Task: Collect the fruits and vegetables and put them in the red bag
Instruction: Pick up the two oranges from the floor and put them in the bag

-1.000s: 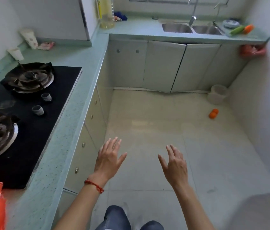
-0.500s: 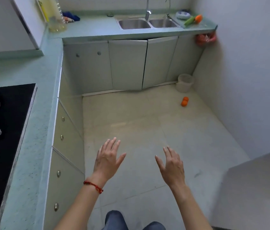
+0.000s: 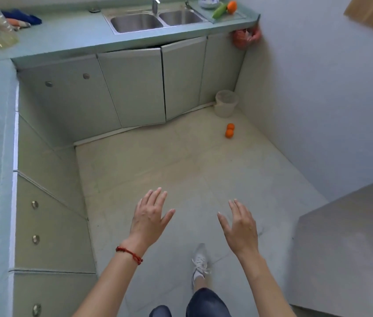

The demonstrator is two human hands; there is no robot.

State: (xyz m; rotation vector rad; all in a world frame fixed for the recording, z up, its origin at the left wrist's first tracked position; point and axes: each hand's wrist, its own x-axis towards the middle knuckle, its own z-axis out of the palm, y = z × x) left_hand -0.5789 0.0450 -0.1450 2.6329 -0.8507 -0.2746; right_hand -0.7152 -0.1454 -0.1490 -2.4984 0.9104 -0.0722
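Two small oranges lie touching each other on the floor near the right wall, far ahead of my hands. On the counter right of the sink rest a green cucumber and an orange fruit. A red bag hangs under the counter's right end against the wall. My left hand and my right hand are held out over the floor, fingers spread, holding nothing.
A pale bucket stands in the floor corner behind the oranges. A double sink with a small bowl beside it sits on the far counter. Cabinets line the left side; a grey surface juts in at the right.
The view has swung right and moved forward: the stove has left the frame, the sink counter and oranges look nearer. Both hands stay open in front of me.
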